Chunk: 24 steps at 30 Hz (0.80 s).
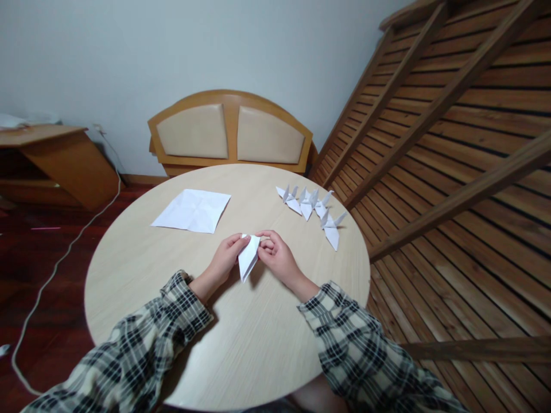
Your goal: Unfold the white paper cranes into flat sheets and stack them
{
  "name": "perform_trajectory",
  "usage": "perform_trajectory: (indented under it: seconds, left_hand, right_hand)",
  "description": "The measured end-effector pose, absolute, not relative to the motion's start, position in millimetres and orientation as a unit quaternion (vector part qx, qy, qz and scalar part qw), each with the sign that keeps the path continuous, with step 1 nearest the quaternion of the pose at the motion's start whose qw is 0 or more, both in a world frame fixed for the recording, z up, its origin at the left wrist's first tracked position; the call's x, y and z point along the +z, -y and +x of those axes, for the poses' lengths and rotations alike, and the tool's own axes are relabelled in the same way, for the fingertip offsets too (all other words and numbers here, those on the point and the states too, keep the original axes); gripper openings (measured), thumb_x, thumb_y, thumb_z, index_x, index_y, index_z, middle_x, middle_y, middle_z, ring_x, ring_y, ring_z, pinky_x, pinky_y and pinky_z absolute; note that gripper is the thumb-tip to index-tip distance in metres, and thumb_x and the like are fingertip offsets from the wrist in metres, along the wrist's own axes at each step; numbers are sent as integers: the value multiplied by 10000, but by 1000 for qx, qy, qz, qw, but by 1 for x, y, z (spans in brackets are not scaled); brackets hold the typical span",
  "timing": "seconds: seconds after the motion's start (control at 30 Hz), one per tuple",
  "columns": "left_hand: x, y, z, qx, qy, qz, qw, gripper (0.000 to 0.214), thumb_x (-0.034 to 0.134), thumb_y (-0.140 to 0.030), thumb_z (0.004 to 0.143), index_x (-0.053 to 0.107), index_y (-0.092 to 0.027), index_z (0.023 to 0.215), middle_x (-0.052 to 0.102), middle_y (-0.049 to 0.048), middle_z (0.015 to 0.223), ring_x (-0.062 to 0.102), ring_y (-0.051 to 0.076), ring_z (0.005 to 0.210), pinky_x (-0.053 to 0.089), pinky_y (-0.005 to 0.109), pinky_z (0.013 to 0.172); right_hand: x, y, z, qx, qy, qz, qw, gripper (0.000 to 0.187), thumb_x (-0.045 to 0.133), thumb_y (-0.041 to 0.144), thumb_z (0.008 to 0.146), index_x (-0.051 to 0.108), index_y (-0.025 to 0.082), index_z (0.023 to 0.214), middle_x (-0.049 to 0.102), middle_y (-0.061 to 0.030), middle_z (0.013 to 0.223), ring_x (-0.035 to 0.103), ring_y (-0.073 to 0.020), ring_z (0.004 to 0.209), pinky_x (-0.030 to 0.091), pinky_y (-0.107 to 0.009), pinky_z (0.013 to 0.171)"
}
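Between my hands is a folded piece of white paper (pixel 248 256), narrow and pointed at its lower end, held a little above the round table. My left hand (pixel 226 258) pinches its left side, the thumb lying on the front face. At the upper right edge, the thumb and forefinger of my right hand (pixel 279 256) close on the paper; the other fingers are curled. Several white paper cranes (pixel 309 202) stand in a cluster at the table's right. A creased white sheet (pixel 193 210) lies flat to the left, beyond my left hand.
The round pale wood table (pixel 241 355) fills the middle of the view. Behind it stands a padded wooden headboard (pixel 232 126) against the wall. Wooden slats (pixel 451 172) slant along the right. A desk (pixel 64 160) and a white cable (pixel 69 252) are on the left.
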State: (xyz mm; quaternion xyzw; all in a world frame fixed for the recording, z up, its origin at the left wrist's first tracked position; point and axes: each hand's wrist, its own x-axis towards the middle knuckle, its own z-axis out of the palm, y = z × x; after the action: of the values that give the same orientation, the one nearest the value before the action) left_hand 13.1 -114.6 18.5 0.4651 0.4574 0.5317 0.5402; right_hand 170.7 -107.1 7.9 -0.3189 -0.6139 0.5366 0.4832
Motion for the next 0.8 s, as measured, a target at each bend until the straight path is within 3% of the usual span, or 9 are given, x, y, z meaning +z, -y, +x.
perform_trajectory:
  seconds: [0.13, 0.27, 0.43, 0.5, 0.63, 0.73, 0.8]
  left_hand:
    - [14, 112, 12, 519, -469, 490, 520, 370, 636, -525, 807, 587, -179, 687, 556, 16, 634, 456, 135, 558, 359, 273, 517]
    - [14, 113, 12, 519, -458, 561, 454, 442, 580, -586, 848, 541, -194, 649, 520, 2, 624, 450, 143, 587, 391, 284, 567]
    - [17, 120, 15, 481, -412, 632, 447, 292, 636, -452, 861, 647, -162, 898, 626, 29, 807, 543, 158, 720, 445, 283, 669]
    - [17, 120, 16, 481, -407, 634, 447, 273, 625, -423, 875, 656, -158, 933, 640, 40, 841, 556, 164, 754, 454, 293, 704]
    - [13, 118, 16, 507, -424, 592, 462, 267, 635, -422, 869, 619, -166, 797, 592, 13, 735, 532, 146, 671, 432, 271, 621]
    - [12, 118, 15, 535, -399, 534, 519, 294, 668, -402, 858, 584, -199, 1054, 597, -17, 735, 565, 140, 651, 442, 256, 600]
    - [14, 120, 15, 538, -362, 534, 543, 517, 714, -341, 832, 474, -252, 1282, 604, -35, 762, 594, 143, 682, 468, 263, 637]
  right_hand:
    - [6, 103, 170, 526, 602, -347, 491, 170, 666, 321, 826, 566, 241, 937, 609, 24, 758, 613, -146, 716, 515, -302, 676]
    - [3, 99, 168, 521, 574, -365, 515, 220, 678, 418, 821, 571, 232, 870, 646, -9, 809, 627, -173, 755, 513, -324, 693]
    - [1, 97, 168, 522, 558, -395, 510, 313, 648, 510, 836, 560, 222, 752, 584, 13, 705, 556, -151, 663, 442, -282, 610]
    - [1, 98, 168, 557, 532, -387, 506, 317, 635, 526, 839, 566, 220, 790, 601, 13, 715, 566, -147, 661, 447, -279, 618]
    - [3, 101, 167, 580, 508, -372, 516, 390, 687, 490, 806, 493, 265, 1057, 639, 44, 704, 608, -154, 634, 472, -282, 611]
    - [3, 103, 168, 531, 530, -383, 539, 498, 681, 469, 816, 401, 295, 1190, 651, 61, 696, 618, -156, 622, 468, -278, 590]
    - [2, 103, 169, 499, 530, -403, 555, 529, 674, 464, 823, 376, 297, 1227, 664, 56, 711, 623, -158, 628, 471, -281, 593]
